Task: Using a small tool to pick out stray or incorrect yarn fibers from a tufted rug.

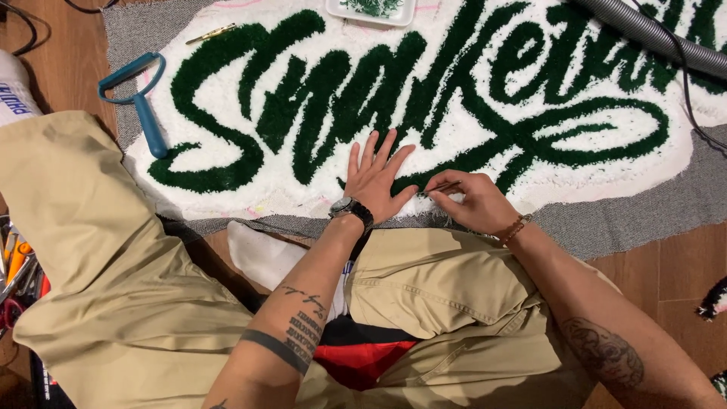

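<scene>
The left hand [376, 179] lies flat on the white and green rug [424, 98], fingers spread wide, palm just inside the rug's near edge. The right hand [471, 201] sits at its 3 o'clock, touching that same edge, fingers pinched on a thin tool [443, 185] whose tip points toward the left thumb. Past the tufted edge runs a strip of grey backing cloth [628, 220], then bare wooden floor [681, 265] at 4 o'clock. A teal scraper [140, 98] lies at 10 o'clock on the rug's far left edge, well apart. A white tray [371, 11] rests at 12 o'clock, and a grey hose [651, 34] crosses at 2 o'clock. The rug between them lies open
</scene>
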